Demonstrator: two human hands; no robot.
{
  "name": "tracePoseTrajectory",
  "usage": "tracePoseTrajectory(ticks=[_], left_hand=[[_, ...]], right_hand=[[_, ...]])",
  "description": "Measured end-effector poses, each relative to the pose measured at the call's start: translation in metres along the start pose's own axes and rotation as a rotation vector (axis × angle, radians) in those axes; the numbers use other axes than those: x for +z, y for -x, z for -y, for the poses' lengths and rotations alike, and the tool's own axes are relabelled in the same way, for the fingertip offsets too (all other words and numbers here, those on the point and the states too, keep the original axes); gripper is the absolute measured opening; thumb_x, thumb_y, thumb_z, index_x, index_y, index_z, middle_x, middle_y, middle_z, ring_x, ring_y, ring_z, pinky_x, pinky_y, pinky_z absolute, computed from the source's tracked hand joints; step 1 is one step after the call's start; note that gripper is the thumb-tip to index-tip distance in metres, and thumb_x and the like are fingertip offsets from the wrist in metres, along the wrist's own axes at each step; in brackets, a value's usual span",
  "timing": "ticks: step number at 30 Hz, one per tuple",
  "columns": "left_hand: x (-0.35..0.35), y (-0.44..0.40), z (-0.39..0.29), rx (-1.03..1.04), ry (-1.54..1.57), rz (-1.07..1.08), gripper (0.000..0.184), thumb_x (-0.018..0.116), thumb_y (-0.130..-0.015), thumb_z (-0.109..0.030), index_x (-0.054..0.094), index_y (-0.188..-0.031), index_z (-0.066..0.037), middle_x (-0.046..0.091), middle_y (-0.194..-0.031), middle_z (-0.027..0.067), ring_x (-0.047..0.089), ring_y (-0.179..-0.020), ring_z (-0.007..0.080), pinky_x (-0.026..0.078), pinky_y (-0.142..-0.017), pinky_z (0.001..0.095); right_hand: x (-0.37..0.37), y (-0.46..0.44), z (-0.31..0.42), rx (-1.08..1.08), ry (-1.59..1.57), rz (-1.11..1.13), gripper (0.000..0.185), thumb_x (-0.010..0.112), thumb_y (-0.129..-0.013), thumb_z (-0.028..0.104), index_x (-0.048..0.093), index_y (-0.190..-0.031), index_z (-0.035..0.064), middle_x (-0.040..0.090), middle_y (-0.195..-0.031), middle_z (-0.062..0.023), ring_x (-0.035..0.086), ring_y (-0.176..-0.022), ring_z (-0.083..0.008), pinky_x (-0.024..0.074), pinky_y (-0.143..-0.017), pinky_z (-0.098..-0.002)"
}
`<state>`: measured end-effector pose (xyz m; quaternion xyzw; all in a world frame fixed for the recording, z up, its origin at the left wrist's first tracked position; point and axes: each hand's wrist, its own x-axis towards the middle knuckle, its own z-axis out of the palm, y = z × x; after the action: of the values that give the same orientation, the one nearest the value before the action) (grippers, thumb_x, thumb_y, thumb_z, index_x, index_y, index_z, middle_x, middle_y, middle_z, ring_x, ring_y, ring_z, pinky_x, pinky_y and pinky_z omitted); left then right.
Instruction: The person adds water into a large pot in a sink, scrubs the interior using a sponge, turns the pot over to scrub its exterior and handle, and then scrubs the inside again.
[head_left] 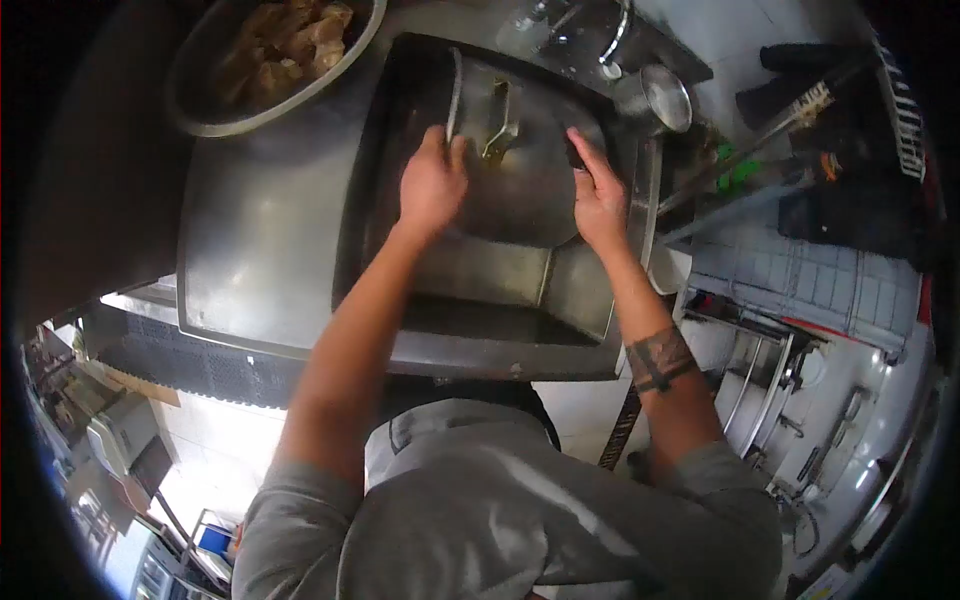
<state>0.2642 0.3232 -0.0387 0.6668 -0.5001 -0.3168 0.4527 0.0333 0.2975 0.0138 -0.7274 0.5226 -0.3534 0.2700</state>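
Both my arms reach forward and down over the sink (490, 273), elbows bent and set apart, my left forearm (362, 295) slanting in from one side and my right forearm (633, 290) from the other. My left hand (432, 190) has its fingers (434, 140) curled around the left edge of a big round metal lid (535, 185). My right hand (600, 205) is at the opposite edge, its fingers stretched along the rim and the thumb tucked just below them, so the lid sits gripped between my two hands. How firmly the right one presses I cannot tell. The lid is in the sink's opening, its bracket-shaped handle (508, 115) facing me between my hands and touched by neither.

The sink is a deep metal one; its near walls show below the lid, and whatever is under the lid stays hidden from me. On the counter (260, 240) to my left, toward the back, stands a wide metal basin (205, 129) with pale brown chunks (300, 45) heaped in it; I can't make out what they are. Beyond the sink's far right corner, near the tap (620, 35), is a small metal pot (655, 98), its contents too unclear to read.
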Motion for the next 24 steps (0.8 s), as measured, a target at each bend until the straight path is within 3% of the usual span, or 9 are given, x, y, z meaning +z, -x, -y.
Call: tracePoseTrajectory(ticks=[2, 5, 6, 10, 12, 16, 19, 22, 24], left_hand=[[0.008, -0.026, -0.005, -0.048, -0.229, -0.02, 0.026, 0.051, -0.105, -0.031, 0.053, -0.105, -0.006, 0.069, -0.088, 0.0272, 0.066, -0.084, 0.0497, 0.051, -0.073, 0.058], [0.008, -0.027, -0.011, -0.117, -0.314, 0.015, 0.028, 0.05, -0.106, -0.033, 0.051, -0.101, -0.006, 0.069, -0.082, 0.0274, 0.066, -0.079, 0.0501, 0.052, -0.071, 0.059], [0.009, -0.027, -0.01, -0.126, -0.311, 0.012, 0.028, 0.05, -0.106, -0.033, 0.051, -0.101, -0.006, 0.069, -0.082, 0.0274, 0.066, -0.079, 0.0501, 0.052, -0.071, 0.059], [0.008, -0.028, -0.007, -0.088, -0.32, 0.014, 0.029, 0.049, -0.106, -0.033, 0.05, -0.1, -0.005, 0.068, -0.078, 0.0271, 0.066, -0.076, 0.0504, 0.052, -0.069, 0.0599], [0.009, -0.029, -0.006, -0.096, -0.315, 0.035, 0.029, 0.049, -0.106, -0.033, 0.049, -0.1, -0.005, 0.068, -0.077, 0.0268, 0.066, -0.076, 0.0505, 0.051, -0.069, 0.0603], [0.012, -0.027, -0.002, -0.078, -0.333, 0.022, 0.027, 0.049, -0.106, -0.031, 0.049, -0.098, -0.005, 0.068, -0.075, 0.0253, 0.066, -0.072, 0.0497, 0.051, -0.067, 0.0604], [0.012, -0.029, 0.0, -0.052, -0.327, 0.011, 0.027, 0.049, -0.106, -0.031, 0.048, -0.097, -0.005, 0.068, -0.074, 0.0248, 0.066, -0.07, 0.0492, 0.051, -0.065, 0.0599], [0.01, -0.029, 0.003, -0.035, -0.312, 0.011, 0.027, 0.05, -0.106, -0.03, 0.048, -0.097, -0.005, 0.067, -0.073, 0.0245, 0.066, -0.069, 0.049, 0.052, -0.064, 0.0593], [0.006, -0.029, 0.003, -0.049, -0.313, 0.025, 0.026, 0.05, -0.106, -0.03, 0.048, -0.097, -0.005, 0.067, -0.072, 0.0244, 0.066, -0.069, 0.0489, 0.052, -0.064, 0.0592]], right_hand=[[0.003, -0.026, -0.033, -0.308, 0.145, 0.187, 0.06, 0.059, -0.082, -0.009, 0.061, -0.14, 0.0092, 0.058, -0.146, -0.0134, 0.047, -0.143, -0.0339, 0.0367, -0.119, -0.0453], [-0.001, -0.045, -0.051, -0.427, 0.343, 0.452, 0.07, 0.055, -0.08, -0.011, 0.055, -0.146, 0.011, 0.051, -0.153, -0.0124, 0.043, -0.146, -0.0334, 0.0302, -0.123, -0.0489], [-0.001, -0.045, -0.049, -0.399, 0.28, 0.483, 0.074, 0.061, -0.08, -0.007, 0.049, -0.151, 0.0116, 0.047, -0.156, -0.0132, 0.04, -0.147, -0.0353, 0.0261, -0.124, -0.0523], [0.021, -0.06, -0.04, -0.38, 0.293, 0.467, 0.074, 0.065, -0.083, -0.004, 0.046, -0.153, 0.0112, 0.045, -0.158, -0.0138, 0.04, -0.148, -0.035, 0.0255, -0.125, -0.0505], [0.029, -0.087, -0.037, -0.578, 0.364, 0.653, 0.063, 0.064, -0.091, 0.007, 0.047, -0.151, 0.0121, 0.046, -0.157, -0.0114, 0.036, -0.15, -0.0328, 0.0231, -0.125, -0.0545], [0.007, -0.106, -0.038, -0.69, 0.488, 0.813, 0.064, 0.066, -0.094, 0.022, 0.044, -0.154, 0.0126, 0.043, -0.16, -0.009, 0.033, -0.152, -0.0316, 0.0205, -0.125, -0.055], [0.005, -0.105, -0.042, -0.689, 0.566, 0.91, 0.073, 0.072, -0.091, 0.036, 0.044, -0.155, 0.0152, 0.04, -0.162, -0.0066, 0.032, -0.152, -0.0308, 0.0198, -0.125, -0.0557], [0.049, -0.117, -0.034, -0.734, 0.24, 0.817, 0.091, 0.079, -0.081, 0.053, 0.043, -0.156, 0.0152, 0.037, -0.164, -0.0072, 0.029, -0.154, -0.0306, 0.0156, -0.125, -0.0579], [0.035, -0.115, -0.04, -0.733, 0.34, 0.863, 0.091, 0.078, -0.081, 0.053, 0.043, -0.156, 0.015, 0.037, -0.164, -0.0071, 0.029, -0.154, -0.0304, 0.0164, -0.125, -0.0572]])
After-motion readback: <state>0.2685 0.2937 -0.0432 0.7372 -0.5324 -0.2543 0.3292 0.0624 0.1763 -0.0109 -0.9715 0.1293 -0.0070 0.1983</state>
